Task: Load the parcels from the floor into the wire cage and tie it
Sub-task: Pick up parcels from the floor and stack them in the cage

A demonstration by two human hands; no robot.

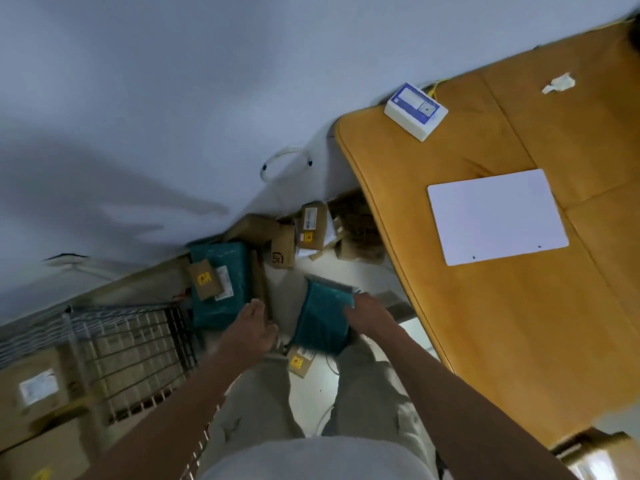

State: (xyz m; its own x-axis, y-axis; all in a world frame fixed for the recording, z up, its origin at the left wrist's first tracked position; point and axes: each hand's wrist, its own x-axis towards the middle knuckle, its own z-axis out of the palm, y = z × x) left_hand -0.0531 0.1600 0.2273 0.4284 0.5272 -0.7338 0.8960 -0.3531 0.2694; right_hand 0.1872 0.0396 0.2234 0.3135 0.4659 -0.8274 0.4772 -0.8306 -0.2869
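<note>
The person looks down at both arms, which reach toward the floor. The right hand point(369, 315) grips a teal parcel point(323, 318) by its right edge; the fingers curl over the top corner and the parcel hangs in front of the person's grey trousers point(258, 407). The left hand point(251, 329) is just to the left of this parcel, with the fingers straight and relaxed, holding nothing; it seems to be near a thin brown cardboard piece point(261, 278), but whether it touches it cannot be told because of blur.

Under the held parcel, between the two hands and a little nearer to the body, a small brown parcel with a yellow sticker point(298, 362) lies on the floor. Beyond the left hand lies a larger teal parcel point(221, 285), and on top of it rests a small brown box with a yellow mark point(205, 278). Further beyond both hands a group of brown cardboard boxes point(304, 233) sits against the white wall point(173, 98).

To the left of the left hand stands the wire cage point(131, 348); inside it a big cardboard box with a white label point(34, 393) is seen through the mesh.

To the right of the right hand is a wooden table point(485, 323). On it, well apart from the hands, lie a white sheet point(497, 216), a white device with a blue label point(415, 110) and a small crumpled white scrap point(558, 83).
</note>
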